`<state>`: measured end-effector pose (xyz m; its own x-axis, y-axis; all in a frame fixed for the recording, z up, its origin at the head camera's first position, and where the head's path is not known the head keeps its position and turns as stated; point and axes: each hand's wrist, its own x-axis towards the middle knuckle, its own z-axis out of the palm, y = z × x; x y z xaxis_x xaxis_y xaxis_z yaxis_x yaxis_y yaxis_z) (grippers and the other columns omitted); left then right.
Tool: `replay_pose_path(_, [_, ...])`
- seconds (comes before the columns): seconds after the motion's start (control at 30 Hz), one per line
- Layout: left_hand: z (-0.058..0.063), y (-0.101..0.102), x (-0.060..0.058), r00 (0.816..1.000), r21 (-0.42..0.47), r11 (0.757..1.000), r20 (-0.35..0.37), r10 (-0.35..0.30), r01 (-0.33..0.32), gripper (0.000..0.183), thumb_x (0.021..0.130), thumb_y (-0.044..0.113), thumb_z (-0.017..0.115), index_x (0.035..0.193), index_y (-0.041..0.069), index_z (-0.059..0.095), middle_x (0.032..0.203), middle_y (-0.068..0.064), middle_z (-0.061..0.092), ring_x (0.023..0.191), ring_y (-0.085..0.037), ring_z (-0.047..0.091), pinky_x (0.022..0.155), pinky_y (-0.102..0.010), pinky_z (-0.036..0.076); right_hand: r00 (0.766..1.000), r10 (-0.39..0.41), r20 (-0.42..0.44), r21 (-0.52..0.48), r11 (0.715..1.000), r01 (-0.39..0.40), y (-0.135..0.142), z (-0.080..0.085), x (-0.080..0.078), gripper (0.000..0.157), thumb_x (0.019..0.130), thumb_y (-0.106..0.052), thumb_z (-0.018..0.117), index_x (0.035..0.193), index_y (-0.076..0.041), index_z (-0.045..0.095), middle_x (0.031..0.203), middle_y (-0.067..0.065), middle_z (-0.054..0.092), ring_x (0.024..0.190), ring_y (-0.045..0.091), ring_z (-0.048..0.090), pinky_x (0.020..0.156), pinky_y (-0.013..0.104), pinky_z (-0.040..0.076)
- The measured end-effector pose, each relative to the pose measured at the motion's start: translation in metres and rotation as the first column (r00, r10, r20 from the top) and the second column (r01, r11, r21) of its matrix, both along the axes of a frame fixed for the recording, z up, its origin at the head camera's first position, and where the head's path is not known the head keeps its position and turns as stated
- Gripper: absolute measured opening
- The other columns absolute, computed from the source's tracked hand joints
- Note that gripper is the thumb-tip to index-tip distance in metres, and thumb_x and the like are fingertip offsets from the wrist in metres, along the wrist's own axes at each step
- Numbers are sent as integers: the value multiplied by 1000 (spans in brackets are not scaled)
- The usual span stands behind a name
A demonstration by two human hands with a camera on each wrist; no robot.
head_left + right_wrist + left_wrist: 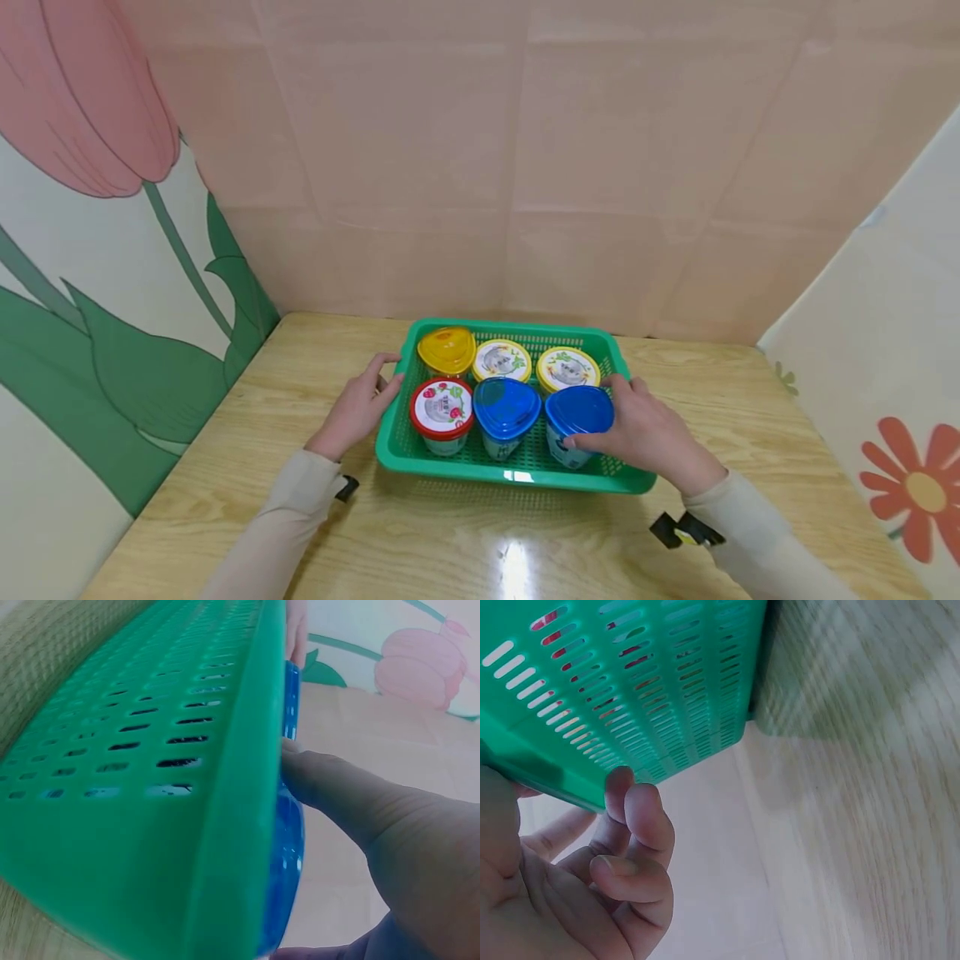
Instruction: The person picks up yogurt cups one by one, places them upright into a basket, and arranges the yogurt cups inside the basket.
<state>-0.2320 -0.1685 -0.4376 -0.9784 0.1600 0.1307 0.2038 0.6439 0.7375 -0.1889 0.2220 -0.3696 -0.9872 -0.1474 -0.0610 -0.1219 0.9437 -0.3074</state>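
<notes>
A green slotted plastic basket [480,473] holds several lidded cups in two rows. My left hand [358,412] grips its left rim, thumb over the top and fingers bent below the rim in the left wrist view. At the front right corner inside, my right hand [648,429] holds a blue-lidded cup [579,408] between thumb and fingers. Beside that cup stands another blue-lidded cup [507,408], then a red-rimmed cup [442,410]. Behind are a yellow-lidded cup [447,350] and two white-topped cups with yellow rims, one in the middle [502,361] and one at right [568,369].
The basket sits on a wood-grain table [420,542]. A beige sheet [517,167] hangs along the table's back edge. Side panels carry a painted tulip [97,92] on the left and a red flower [924,492] on the right.
</notes>
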Motion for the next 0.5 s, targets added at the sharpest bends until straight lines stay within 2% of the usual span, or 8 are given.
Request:
replay_pose_path(0.17, [1, -2, 0, 1000, -19, 1000, -9, -7, 7, 42, 98, 41, 43, 136, 22, 40, 78, -3, 59, 65, -18, 55, 58, -31, 47, 1000, -11, -3, -40, 999, 11, 8, 7, 2, 113, 61, -80, 61, 136, 0, 36, 119, 30, 48, 88, 33, 60, 56, 40, 50])
replay_pose_path(0.33, [2, -3, 0, 1000, -18, 1000, -14, -17, 17, 45, 99, 43, 40, 138, 21, 39, 84, -5, 58, 68, -17, 54, 59, -30, 47, 998, -22, -64, -88, 996, 17, 27, 8, -1, 105, 67, -79, 57, 134, -1, 40, 110, 23, 56, 87, 31, 58, 58, 38, 48])
replay_pose_path(0.5, [4, -6, 3, 998, -34, 999, -52, 39, -41, 51, 99, 48, 34, 142, 21, 34, 93, -6, 57, 72, -18, 52, 62, -30, 46, 991, -40, -131, -100, 995, 27, 49, 0, -6, 92, 75, -74, 54, 129, 1, 45, 103, 22, 59, 79, 28, 58, 56, 37, 46])
